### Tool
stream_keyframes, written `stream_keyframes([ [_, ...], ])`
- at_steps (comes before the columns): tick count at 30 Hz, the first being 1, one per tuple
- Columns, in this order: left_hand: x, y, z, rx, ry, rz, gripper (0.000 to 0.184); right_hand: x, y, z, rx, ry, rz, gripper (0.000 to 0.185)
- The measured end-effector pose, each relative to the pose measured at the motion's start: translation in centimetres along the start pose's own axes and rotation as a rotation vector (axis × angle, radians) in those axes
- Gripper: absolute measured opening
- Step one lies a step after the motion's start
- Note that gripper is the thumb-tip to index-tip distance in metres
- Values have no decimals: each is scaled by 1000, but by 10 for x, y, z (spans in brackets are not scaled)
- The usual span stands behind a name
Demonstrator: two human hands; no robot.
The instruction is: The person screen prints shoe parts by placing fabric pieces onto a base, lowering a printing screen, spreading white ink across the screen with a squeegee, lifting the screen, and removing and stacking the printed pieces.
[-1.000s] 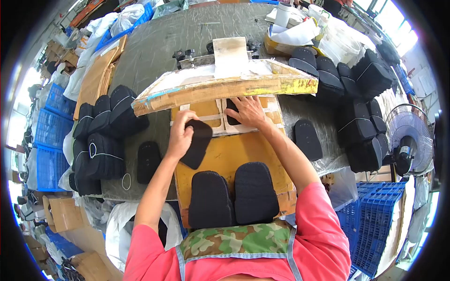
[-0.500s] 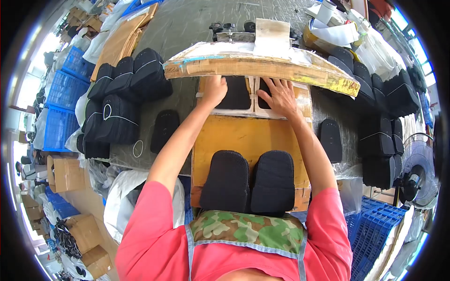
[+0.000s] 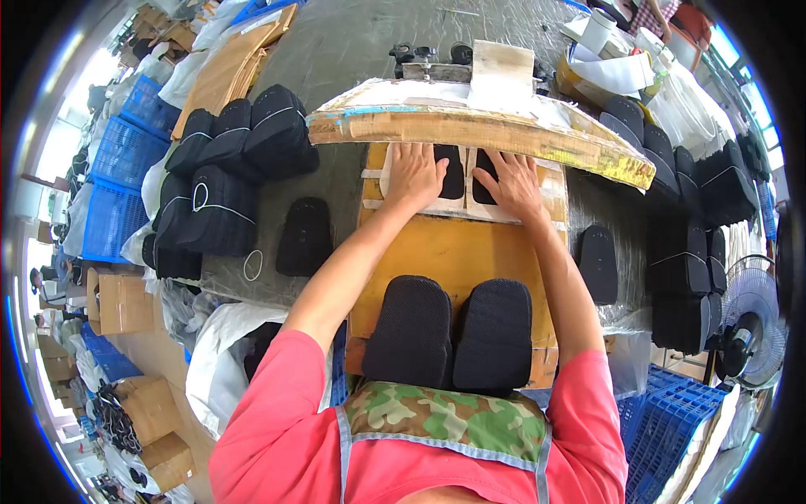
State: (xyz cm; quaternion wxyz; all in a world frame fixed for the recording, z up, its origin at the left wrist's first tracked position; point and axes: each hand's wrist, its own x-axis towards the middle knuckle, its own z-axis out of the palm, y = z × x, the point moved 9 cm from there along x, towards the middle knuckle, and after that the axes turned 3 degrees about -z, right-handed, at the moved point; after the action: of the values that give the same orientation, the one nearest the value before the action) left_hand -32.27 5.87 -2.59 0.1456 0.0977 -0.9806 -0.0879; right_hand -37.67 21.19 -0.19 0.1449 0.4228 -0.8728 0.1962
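Note:
My left hand [image 3: 414,178] lies flat, fingers stretched forward, over the left black insole-shaped pad [image 3: 452,172], which it partly covers. Pressed flat as well, my right hand [image 3: 514,183] rests over the right black pad [image 3: 484,183], thumb spread inward. Both pads sit in a pale cut-out template [image 3: 457,206] on a yellow board [image 3: 453,244]. Just beyond my fingertips, a raised wooden frame [image 3: 470,126] hangs over the board and hides its far part. Nearer my body, two more black pads [image 3: 409,332] lie side by side on the board.
Tied stacks of black pads stand at left [image 3: 217,210] and right [image 3: 678,256]. Single pads lie left [image 3: 304,237] and right [image 3: 598,265] of the board. A fan [image 3: 750,323] and blue crates [image 3: 676,412] are at right. Another person [image 3: 653,18] is at the far right.
My left hand has gone from closed at the left pad's outer edge to flat on top of it, moving right. My right hand stays over the right pad. The whole view has shifted slightly.

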Motion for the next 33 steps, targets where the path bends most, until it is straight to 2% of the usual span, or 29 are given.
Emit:
stream_keyframes([
  [3,1,0,-3,13,21,61,59,0,1,-2,32,2,19,57],
  [6,5,-12,-11,-93,-87,129,59,0,4,-4,65,14,33,56],
  [9,6,-8,-29,-89,0,213,56,0,5,-4,70,30,42,56],
  [10,11,-12,-16,-154,-190,123,56,0,4,-4,67,36,41,56],
  [13,9,23,-20,-256,-97,181,59,0,5,-3,70,56,21,55],
  [15,-4,40,-3,-57,19,264,72,1,4,-3,68,44,29,52],
  [17,-8,36,10,-53,-26,247,75,1,3,-3,58,55,13,51],
  [23,-4,27,2,-121,-15,272,72,1,7,0,45,37,28,47],
  [24,-2,25,-3,-70,14,254,63,0,6,-1,34,55,17,47],
  [27,9,27,-5,-148,-65,248,60,0,10,3,68,17,28,47],
  [28,14,22,-6,-283,43,252,60,3,8,3,78,-87,95,49],
  [29,14,12,-5,-397,233,211,62,4,8,9,31,-52,32,51],
  [30,18,10,11,-405,66,173,68,5,10,13,86,-50,-17,51],
  [31,15,9,-8,-401,107,153,70,5,11,18,37,-125,41,51],
  [33,17,14,8,-70,78,163,69,7,13,23,-17,-150,-14,52],
])
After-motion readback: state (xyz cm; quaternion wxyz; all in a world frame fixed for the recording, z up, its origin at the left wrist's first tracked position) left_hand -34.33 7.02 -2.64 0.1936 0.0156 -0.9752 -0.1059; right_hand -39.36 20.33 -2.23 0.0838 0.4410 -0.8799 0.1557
